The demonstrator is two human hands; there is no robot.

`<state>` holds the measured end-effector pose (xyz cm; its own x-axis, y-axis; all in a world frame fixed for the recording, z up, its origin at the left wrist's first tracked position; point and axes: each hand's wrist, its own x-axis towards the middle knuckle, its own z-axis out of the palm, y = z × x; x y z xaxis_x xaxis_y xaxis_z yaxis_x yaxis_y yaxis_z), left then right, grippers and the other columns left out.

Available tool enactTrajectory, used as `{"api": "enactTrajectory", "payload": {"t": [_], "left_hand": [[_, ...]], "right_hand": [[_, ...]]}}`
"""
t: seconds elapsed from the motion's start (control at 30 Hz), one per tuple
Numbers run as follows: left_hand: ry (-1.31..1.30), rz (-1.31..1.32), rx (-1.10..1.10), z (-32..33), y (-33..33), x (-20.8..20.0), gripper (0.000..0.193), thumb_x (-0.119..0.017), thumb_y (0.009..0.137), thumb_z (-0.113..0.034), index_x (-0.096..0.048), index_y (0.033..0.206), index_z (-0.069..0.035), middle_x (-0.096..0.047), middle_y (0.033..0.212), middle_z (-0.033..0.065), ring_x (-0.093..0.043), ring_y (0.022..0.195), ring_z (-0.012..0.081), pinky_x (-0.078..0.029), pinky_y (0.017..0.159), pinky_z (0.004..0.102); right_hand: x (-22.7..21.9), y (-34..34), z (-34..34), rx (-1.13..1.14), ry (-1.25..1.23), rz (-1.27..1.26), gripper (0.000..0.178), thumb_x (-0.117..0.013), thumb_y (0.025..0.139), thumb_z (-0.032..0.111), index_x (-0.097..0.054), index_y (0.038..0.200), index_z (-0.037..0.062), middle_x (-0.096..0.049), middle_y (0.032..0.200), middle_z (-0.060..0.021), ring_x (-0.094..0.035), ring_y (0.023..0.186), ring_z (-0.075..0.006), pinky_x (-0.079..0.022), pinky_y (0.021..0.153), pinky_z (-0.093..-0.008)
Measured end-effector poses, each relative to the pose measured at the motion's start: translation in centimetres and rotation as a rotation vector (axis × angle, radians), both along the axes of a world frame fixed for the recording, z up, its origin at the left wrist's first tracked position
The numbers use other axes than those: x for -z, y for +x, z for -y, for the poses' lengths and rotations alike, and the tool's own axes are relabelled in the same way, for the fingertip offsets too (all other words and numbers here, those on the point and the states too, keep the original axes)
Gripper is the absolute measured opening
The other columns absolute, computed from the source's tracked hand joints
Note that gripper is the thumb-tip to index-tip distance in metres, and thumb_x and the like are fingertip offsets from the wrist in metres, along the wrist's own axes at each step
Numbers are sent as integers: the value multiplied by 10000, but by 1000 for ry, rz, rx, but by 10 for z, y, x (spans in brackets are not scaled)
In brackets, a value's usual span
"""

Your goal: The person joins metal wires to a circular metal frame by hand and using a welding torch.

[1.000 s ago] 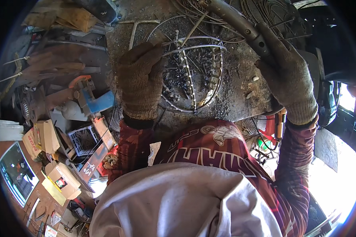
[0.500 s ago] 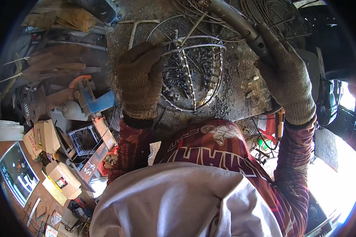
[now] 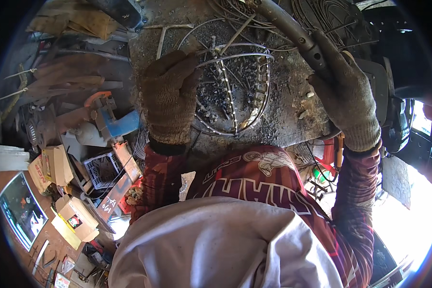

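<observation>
My left hand (image 3: 170, 96), in a brown knitted glove, is closed at the left side of a bent metal rod frame (image 3: 234, 103). Its fingertips grip the frame's upper rods. Curved bars and a row of light spots along a central rod make up this frame. My right hand (image 3: 345, 91), gloved alike, wraps round a dark tubular tool (image 3: 288, 30) with round holes in its side. That tool slants up and left, its far end cut off by the top edge. A thin straight rod (image 3: 237, 33) runs from beside the tool down to the frame's top.
Dark grit and scraps cover the worktable (image 3: 293, 129). Coiled wire (image 3: 317, 17) lies at the back right. At left are a blue metal tool (image 3: 120, 124), a plastic crate (image 3: 102, 170) and cardboard boxes (image 3: 77, 218). A hanging cloth (image 3: 216, 245) covers the near middle.
My right hand has shifted slightly left, and the tool has moved a little with it. The left hand and the frame look the same.
</observation>
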<state>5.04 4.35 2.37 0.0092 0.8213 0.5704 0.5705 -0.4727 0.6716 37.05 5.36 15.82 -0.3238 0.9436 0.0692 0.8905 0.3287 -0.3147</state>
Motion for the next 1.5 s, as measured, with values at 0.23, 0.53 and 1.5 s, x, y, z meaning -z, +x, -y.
{"api": "enactTrajectory", "payload": {"t": [0.23, 0.53, 1.5], "left_hand": [[-24, -55, 15, 1, 1, -12, 252, -791, 878, 32, -785, 1119, -40, -691, 1197, 140, -696, 1053, 222, -591, 841, 315], [-42, 44, 20, -1, 2, -3, 259, -798, 867, 33, -798, 1100, -80, -697, 1196, 135, -706, 1035, 239, -598, 839, 330], [66, 11, 21, -7, -45, 53, 314, -757, 873, 25, -735, 1183, -18, -694, 1229, 161, -700, 1084, 261, -594, 879, 341]], "right_hand": [[-1, -3, 1, -5, -4, -5, 706, -719, 892, 129, -485, 1557, 171, -706, 1194, -183, -695, 1099, -387, -571, 911, -457], [1, -2, 1, -3, 16, 31, 707, -737, 894, 146, -488, 1556, 182, -705, 1231, -180, -712, 1072, -378, -590, 879, -457], [2, 0, 5, -30, 60, 53, 726, -773, 887, 161, -492, 1554, 220, -701, 1286, -159, -706, 1120, -366, -608, 903, -437]]}}
